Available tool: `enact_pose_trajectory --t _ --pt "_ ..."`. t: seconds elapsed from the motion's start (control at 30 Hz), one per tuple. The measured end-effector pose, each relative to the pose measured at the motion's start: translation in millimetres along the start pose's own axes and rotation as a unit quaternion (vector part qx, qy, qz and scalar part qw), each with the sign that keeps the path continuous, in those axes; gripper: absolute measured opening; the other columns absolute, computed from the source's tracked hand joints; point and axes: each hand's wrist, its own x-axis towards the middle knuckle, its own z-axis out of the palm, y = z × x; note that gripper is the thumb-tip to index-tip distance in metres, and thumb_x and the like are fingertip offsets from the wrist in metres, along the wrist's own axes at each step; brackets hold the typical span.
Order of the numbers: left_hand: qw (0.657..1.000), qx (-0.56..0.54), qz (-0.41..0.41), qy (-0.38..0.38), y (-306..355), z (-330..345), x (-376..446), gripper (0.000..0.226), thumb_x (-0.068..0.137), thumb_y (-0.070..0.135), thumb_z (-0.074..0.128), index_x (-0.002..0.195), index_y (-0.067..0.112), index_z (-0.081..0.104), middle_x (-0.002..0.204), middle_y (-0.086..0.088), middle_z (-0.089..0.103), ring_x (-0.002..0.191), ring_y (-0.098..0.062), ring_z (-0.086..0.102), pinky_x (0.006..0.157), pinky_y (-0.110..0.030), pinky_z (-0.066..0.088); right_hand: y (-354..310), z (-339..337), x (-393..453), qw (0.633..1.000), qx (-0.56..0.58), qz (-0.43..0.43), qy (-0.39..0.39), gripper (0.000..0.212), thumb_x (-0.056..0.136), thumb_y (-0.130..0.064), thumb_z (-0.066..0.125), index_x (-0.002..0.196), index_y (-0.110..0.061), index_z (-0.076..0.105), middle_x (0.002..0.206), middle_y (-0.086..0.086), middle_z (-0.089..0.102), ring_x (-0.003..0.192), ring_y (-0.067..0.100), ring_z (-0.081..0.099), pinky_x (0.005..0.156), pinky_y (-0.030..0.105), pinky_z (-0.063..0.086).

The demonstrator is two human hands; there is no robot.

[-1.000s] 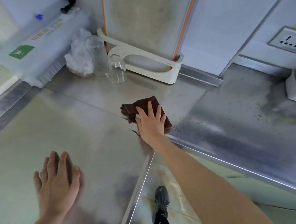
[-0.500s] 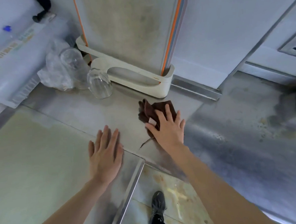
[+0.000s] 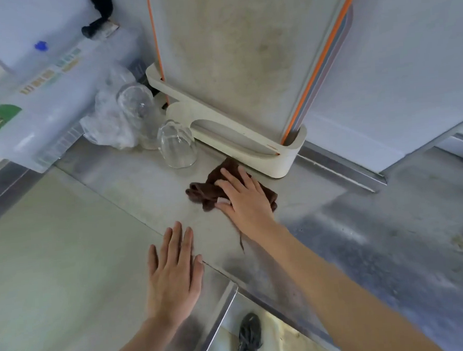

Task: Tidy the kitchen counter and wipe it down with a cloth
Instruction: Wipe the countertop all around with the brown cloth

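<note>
1. The right hand (image 3: 244, 199), fingers flat, has pushed the cloth (image 3: 206, 189) back against the rack (image 3: 278, 159).
2. The left hand (image 3: 174, 273), fingers straight, has slid forward, bracing on the counter (image 3: 94, 251).
3. Wiping now reaches the back corner.

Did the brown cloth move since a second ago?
Yes. The brown cloth slid away from the counter's front edge toward the white stand, now touching it.

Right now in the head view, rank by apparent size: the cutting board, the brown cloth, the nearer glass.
1. Cutting board, by far the largest.
2. Brown cloth and nearer glass look about alike; the right hand hides part of the cloth, so I won't rank them.
</note>
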Motion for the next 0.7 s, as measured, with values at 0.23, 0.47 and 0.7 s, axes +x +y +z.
enact_pose_trajectory --t 0.23,0.47,0.7 --pt "1.0 0.002 0.002 0.001 -0.8 2.1 -0.2 0.055 0.093 0.039 0.023 0.141 0.014 0.031 0.15 -0.008 0.031 0.138 -0.023 0.028 0.11 -0.043 0.013 -22.7 8.5 2.0 0.998 -0.061 0.007 -0.007 0.042 0.094 -0.04 0.042 0.137 -0.039 0.039 0.154 0.004 0.027 0.141 0.04 0.016 0.112 0.056 0.014" --pt "1.0 -0.001 0.009 0.001 -1.5 -1.3 0.6 0.061 0.094 0.044 0.009 0.138 0.011 0.035 0.147 -0.011 0.037 0.136 -0.022 0.024 0.105 -0.045 0.018 8.7 2.7 -55.9 0.997 -0.072 0.004 -0.018 0.049 0.084 -0.056 0.036 0.124 -0.034 0.055 0.139 0.004 0.05 0.127 0.041 0.045 0.101 0.055 0.039" --pt "1.0 -0.013 -0.003 -0.002 1.4 0.3 2.8 0.058 0.088 0.039 0.026 0.137 0.01 0.038 0.147 -0.012 0.037 0.135 -0.025 0.031 0.102 -0.053 0.029 79.1 -28.9 -84.6 0.973 -0.025 0.208 0.102 0.044 0.092 -0.045 0.045 0.129 -0.025 0.054 0.145 0.005 0.042 0.137 0.035 0.03 0.11 0.049 0.03"
